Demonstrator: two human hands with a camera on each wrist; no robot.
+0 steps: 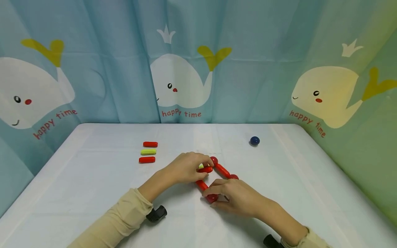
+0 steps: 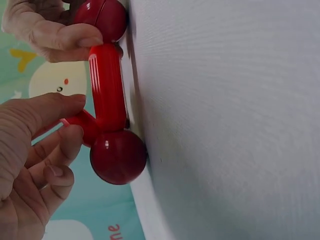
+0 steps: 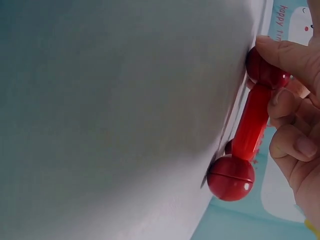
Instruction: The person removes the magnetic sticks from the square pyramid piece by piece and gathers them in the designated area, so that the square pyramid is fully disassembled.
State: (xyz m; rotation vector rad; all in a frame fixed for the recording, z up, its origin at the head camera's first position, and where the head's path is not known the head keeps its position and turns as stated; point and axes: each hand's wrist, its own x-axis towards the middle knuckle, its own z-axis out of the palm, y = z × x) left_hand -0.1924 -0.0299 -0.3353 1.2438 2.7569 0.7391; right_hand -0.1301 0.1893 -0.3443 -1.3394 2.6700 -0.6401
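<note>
Red balls and red rods are joined into an angular outline on the table. My left hand [image 1: 189, 168] pinches a short red rod [image 1: 205, 169] between thumb and fingertips; in the left wrist view this rod [image 2: 84, 127] slants in beside a dark red ball [image 2: 118, 157]. A bit of yellow-green [image 1: 201, 166] peeks out under the left fingers. With thumb and fingers, my right hand [image 1: 237, 197] grips the near red ball [image 1: 212, 198], from which a red rod [image 1: 202, 185] runs toward the left hand. On the far side, another rod [image 1: 222, 171] links two more balls.
Left of the hands lie two loose red rods [image 1: 147, 159] [image 1: 150, 144] with a yellow-green rod [image 1: 148, 152] between them. A dark blue ball [image 1: 255, 141] sits at the back right. Behind the white table [image 1: 93, 165] hangs a whale-print curtain [image 1: 260, 69].
</note>
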